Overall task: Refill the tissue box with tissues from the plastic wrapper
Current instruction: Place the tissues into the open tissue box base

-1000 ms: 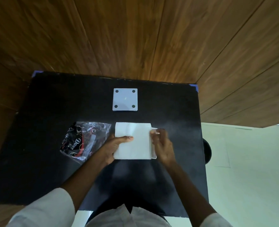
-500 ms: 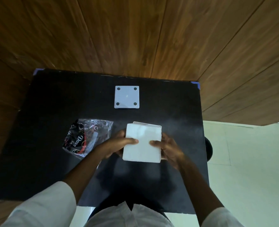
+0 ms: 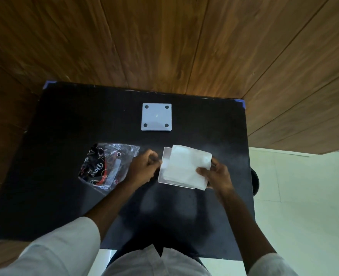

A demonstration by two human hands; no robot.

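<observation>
A white open tissue box (image 3: 164, 158) lies on the black table (image 3: 65, 120) in front of me. A stack of white tissues (image 3: 186, 166) sits skewed over it, its right part past the box rim. My right hand (image 3: 214, 175) grips the stack's right edge, thumb on top. My left hand (image 3: 144, 169) has its fingers curled and pinches the box's left wall. The emptied plastic wrapper (image 3: 106, 166), clear with black and red print, lies flat just left of my left hand.
A white square lid (image 3: 156, 117) with a dark dot in each corner lies farther back on the table. Wooden wall panels stand behind the table. A round dark object (image 3: 255, 181) pokes out past the table's right edge over a pale floor.
The tissue stack has shifted right and turned, uncovering the box's left rim. My left hand has left the top of the stack and now sits at the box's left wall.
</observation>
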